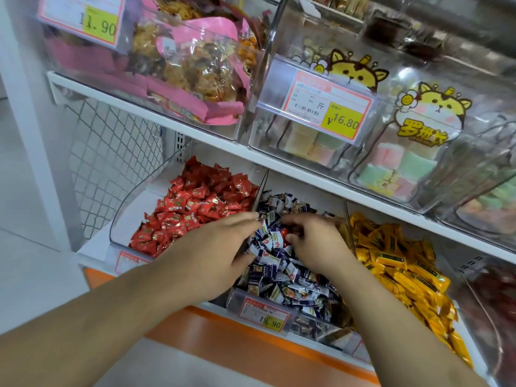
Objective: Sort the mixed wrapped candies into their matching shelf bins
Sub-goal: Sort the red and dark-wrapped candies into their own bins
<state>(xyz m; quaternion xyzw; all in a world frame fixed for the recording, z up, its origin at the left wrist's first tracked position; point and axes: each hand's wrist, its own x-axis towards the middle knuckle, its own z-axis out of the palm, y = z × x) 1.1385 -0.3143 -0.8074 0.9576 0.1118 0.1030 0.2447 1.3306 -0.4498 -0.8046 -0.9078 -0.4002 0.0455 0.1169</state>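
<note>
Lower shelf, left bin point(122, 216): we see red candies point(195, 202) heaped inside. Our left hand point(215, 252) lies flat over divider point(261, 191), fingers straight, tips touching blue-and-white candies point(282, 272) in middle bin point(321, 328). One stray red candy point(285, 235) sits among them, at fingertips of our right hand point(312, 241), fingers curled; whether it is pinched we cannot tell. Price tag point(264, 314) on middle bin front. Right bin: yellow candies point(402, 263). Upper shelf point(173, 118) above carries clear bins with pink packs, pastel sweets.
</note>
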